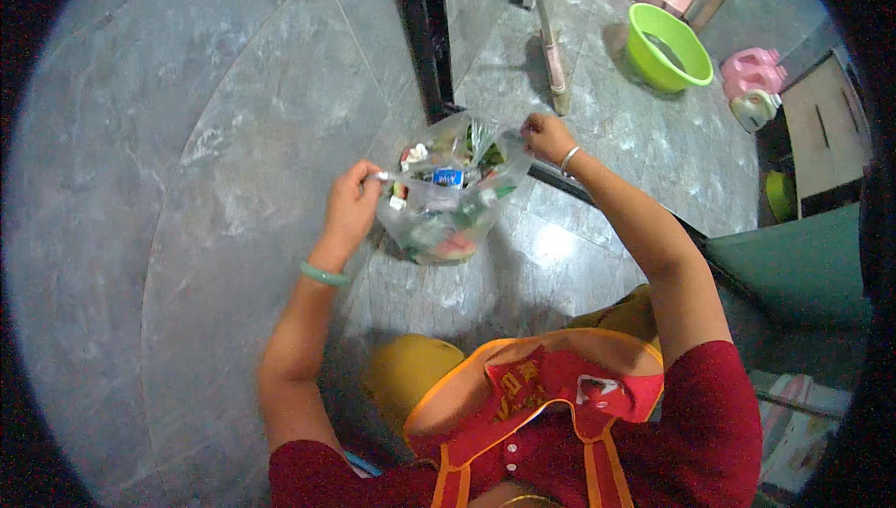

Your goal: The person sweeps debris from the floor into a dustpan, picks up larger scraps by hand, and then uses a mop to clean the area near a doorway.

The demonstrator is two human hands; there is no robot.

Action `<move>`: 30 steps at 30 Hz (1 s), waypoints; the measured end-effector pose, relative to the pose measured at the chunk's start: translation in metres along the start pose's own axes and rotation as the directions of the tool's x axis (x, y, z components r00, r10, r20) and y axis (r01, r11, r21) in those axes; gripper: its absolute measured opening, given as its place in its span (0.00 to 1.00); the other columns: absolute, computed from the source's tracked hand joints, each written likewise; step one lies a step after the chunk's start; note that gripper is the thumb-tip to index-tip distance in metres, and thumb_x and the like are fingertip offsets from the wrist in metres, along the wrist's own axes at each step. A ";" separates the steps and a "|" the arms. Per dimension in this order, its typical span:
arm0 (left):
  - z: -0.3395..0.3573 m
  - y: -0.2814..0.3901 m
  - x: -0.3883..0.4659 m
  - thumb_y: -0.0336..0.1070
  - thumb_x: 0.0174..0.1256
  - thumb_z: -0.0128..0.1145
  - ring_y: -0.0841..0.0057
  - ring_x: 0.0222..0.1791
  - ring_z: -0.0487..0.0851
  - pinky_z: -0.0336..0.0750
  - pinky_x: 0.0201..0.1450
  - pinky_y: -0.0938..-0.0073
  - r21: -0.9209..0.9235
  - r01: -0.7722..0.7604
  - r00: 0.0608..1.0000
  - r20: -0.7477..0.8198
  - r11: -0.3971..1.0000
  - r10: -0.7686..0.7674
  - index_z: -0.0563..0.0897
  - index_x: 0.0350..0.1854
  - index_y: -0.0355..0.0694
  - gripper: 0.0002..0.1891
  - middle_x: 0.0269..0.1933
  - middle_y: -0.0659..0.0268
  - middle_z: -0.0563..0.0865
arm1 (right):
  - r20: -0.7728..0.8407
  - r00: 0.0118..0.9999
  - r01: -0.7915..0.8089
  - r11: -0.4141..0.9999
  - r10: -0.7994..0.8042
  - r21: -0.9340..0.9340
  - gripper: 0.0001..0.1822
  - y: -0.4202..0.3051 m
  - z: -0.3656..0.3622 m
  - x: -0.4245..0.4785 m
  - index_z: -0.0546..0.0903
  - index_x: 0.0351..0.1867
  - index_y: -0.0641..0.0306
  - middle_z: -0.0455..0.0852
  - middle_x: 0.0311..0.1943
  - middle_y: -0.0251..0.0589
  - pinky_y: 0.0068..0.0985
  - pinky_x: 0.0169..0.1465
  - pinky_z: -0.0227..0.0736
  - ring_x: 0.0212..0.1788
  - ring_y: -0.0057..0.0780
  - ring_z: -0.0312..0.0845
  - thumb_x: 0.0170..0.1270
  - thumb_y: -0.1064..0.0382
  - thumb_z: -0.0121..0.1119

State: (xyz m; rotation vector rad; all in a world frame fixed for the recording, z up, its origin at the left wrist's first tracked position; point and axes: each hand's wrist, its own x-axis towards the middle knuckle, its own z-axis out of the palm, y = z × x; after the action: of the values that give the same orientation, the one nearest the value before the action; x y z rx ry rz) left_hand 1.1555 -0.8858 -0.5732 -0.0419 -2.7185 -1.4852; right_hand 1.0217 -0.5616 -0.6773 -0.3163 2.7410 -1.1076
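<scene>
A clear plastic bag (434, 221) hangs open between my two hands, above the grey tiled floor. My left hand (353, 203), with a green bangle at the wrist, pinches the left side of its rim. The right side of the rim is gripped by my right hand (549, 138), which has a silver bangle. Inside lie mixed scraps: green leafy bits, white and reddish pieces, and a blue printed wrapper (448, 178). Whether the bag's bottom touches the floor I cannot tell.
Beyond the bag stands a dark door frame (427, 32), with a pole (549, 53) beside it. A lime-green basin (668, 53) and pink jugs (752, 74) are at the upper right, near a light-fronted cabinet (822, 130). A green panel (791, 263) stands at my right.
</scene>
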 end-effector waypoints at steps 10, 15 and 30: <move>0.007 0.038 -0.008 0.39 0.57 0.50 0.64 0.49 0.73 0.65 0.53 0.71 0.061 -0.246 0.891 0.407 0.967 0.201 0.74 0.46 0.35 0.17 0.44 0.54 0.77 | 0.405 0.897 -0.212 0.976 0.176 0.045 0.22 -0.034 -0.032 -0.010 0.75 0.47 0.64 0.81 0.28 0.42 0.26 0.24 0.72 0.24 0.30 0.75 0.47 0.61 0.55; 0.045 0.063 0.035 0.42 0.62 0.47 0.64 0.48 0.75 0.66 0.52 0.70 -0.133 -0.195 0.881 0.411 0.972 0.233 0.74 0.47 0.35 0.17 0.44 0.55 0.78 | 0.399 0.909 -0.177 0.979 0.122 0.104 0.26 -0.021 -0.049 0.014 0.70 0.52 0.64 0.80 0.32 0.44 0.26 0.25 0.74 0.24 0.30 0.76 0.48 0.60 0.55; 0.194 -0.080 0.117 0.46 0.47 0.54 0.54 0.43 0.77 0.69 0.48 0.64 0.576 0.007 0.765 0.524 0.818 -0.375 0.77 0.43 0.33 0.23 0.43 0.45 0.78 | -0.623 0.739 0.309 0.951 -0.257 -0.026 0.39 0.048 -0.110 0.246 0.59 0.58 0.67 0.74 0.47 0.56 0.35 0.54 0.62 0.51 0.49 0.69 0.43 0.57 0.62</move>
State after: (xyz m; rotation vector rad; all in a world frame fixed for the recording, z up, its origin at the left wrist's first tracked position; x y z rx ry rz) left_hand 1.0303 -0.7654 -0.7396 -0.2730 -3.7013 -0.7142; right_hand 0.7525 -0.5177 -0.6515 -0.4353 3.2808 -1.6526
